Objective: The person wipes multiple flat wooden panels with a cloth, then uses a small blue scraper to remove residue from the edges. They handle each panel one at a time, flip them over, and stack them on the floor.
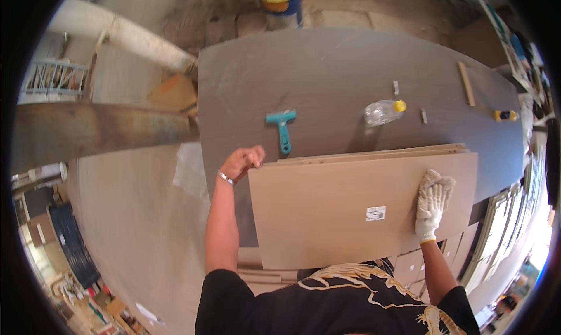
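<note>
A flat brown panel [315, 212] with a small white label [376, 213] faces me, tilted at the table's near edge. More panels [374, 154] are stacked behind it, only their upper edges showing. My bare left hand [242, 161], with a metal band at the wrist, has its fingers curled at the front panel's upper left corner. In a white knit glove, my right hand [430, 209] presses a fuzzy beige cloth [439, 182] against the panel's right side.
On the dark tabletop [327, 66] lie a teal scraper [283, 130], a clear bottle with a yellow cap [383, 112], a wooden strip [466, 84] and a small yellow-and-black item [506, 115]. A rusty beam [105, 130] stands left. Boards [497, 224] lean at the right.
</note>
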The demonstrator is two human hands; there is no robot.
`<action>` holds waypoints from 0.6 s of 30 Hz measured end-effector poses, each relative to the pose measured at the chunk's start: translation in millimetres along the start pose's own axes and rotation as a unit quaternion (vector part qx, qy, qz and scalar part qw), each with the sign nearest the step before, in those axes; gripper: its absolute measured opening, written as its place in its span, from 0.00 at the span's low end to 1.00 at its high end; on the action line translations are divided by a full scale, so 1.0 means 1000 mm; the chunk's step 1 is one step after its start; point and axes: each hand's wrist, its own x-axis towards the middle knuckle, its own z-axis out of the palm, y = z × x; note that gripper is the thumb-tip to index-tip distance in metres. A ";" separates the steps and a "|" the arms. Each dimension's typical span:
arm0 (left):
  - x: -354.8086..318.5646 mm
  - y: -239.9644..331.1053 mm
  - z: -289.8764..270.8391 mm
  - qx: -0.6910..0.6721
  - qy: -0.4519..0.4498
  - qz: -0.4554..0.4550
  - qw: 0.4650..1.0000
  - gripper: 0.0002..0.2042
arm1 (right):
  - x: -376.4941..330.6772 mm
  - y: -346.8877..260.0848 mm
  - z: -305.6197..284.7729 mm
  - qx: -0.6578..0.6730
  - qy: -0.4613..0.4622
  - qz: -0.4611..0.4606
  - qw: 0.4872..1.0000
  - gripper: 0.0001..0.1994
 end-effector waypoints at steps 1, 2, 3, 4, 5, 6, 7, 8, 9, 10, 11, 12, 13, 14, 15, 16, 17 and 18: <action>0.000 -0.002 -0.001 0.000 -0.021 0.023 1.000 0.30 | 0.002 -0.003 -0.003 0.006 -0.003 0.012 1.000 0.29; 0.000 -0.004 -0.003 -0.019 0.012 -0.009 1.000 0.33 | 0.003 -0.005 -0.006 0.024 -0.005 0.009 1.000 0.29; -0.002 -0.006 -0.002 -0.054 0.041 -0.025 0.997 0.36 | 0.005 -0.008 -0.009 0.020 -0.005 0.005 1.000 0.29; -0.006 -0.009 -0.001 -0.095 0.046 -0.037 0.994 0.39 | 0.006 -0.010 -0.013 0.015 -0.014 0.001 1.000 0.29; -0.012 -0.010 0.001 -0.072 0.158 -0.029 0.984 0.42 | 0.008 -0.013 -0.015 0.017 -0.011 -0.003 1.000 0.28; -0.019 -0.012 0.005 -0.054 0.272 -0.037 0.960 0.45 | 0.009 -0.015 -0.017 0.034 -0.007 -0.009 0.999 0.27; -0.029 -0.014 0.012 -0.059 0.327 0.003 0.943 0.44 | 0.010 -0.017 -0.017 0.041 0.011 -0.017 0.999 0.27; -0.038 -0.016 0.021 -0.061 0.430 0.005 0.901 0.43 | 0.011 -0.019 -0.017 0.041 0.017 -0.023 0.999 0.26; -0.053 -0.017 0.031 -0.021 0.435 -0.021 0.900 0.41 | 0.011 -0.020 -0.017 0.055 0.038 -0.021 0.998 0.26; -0.071 -0.019 0.045 0.025 0.472 -0.074 0.878 0.40 | 0.011 -0.020 -0.016 0.075 0.067 -0.030 0.995 0.26; -0.087 -0.027 0.062 0.061 0.475 -0.087 0.874 0.38 | 0.010 -0.019 -0.015 0.071 0.052 -0.034 0.996 0.25; -0.102 -0.036 0.081 0.093 0.492 -0.121 0.857 0.37 | 0.008 -0.014 -0.014 0.101 0.066 -0.022 0.992 0.25; -0.119 -0.045 0.100 0.116 0.494 -0.135 0.851 0.35 | 0.006 -0.007 -0.013 0.091 0.058 -0.041 0.993 0.25; -0.135 -0.055 0.120 0.141 0.506 -0.156 0.837 0.34 | 0.003 0.003 -0.014 0.076 0.048 -0.063 0.994 0.25; -0.142 -0.072 0.141 0.199 0.533 -0.101 0.816 0.34 | -0.001 0.017 -0.014 0.074 0.031 -0.074 0.994 0.26; -0.145 -0.085 0.158 0.243 0.559 -0.059 0.790 0.34 | -0.004 0.033 -0.016 0.071 0.039 -0.021 0.996 0.26; -0.150 -0.091 0.170 0.290 0.566 -0.067 0.769 0.34 | -0.006 0.052 -0.018 0.049 0.047 0.010 0.998 0.26; -0.156 -0.097 0.181 0.318 0.572 -0.095 0.750 0.35 | -0.007 0.073 -0.020 0.039 0.016 0.055 0.998 0.27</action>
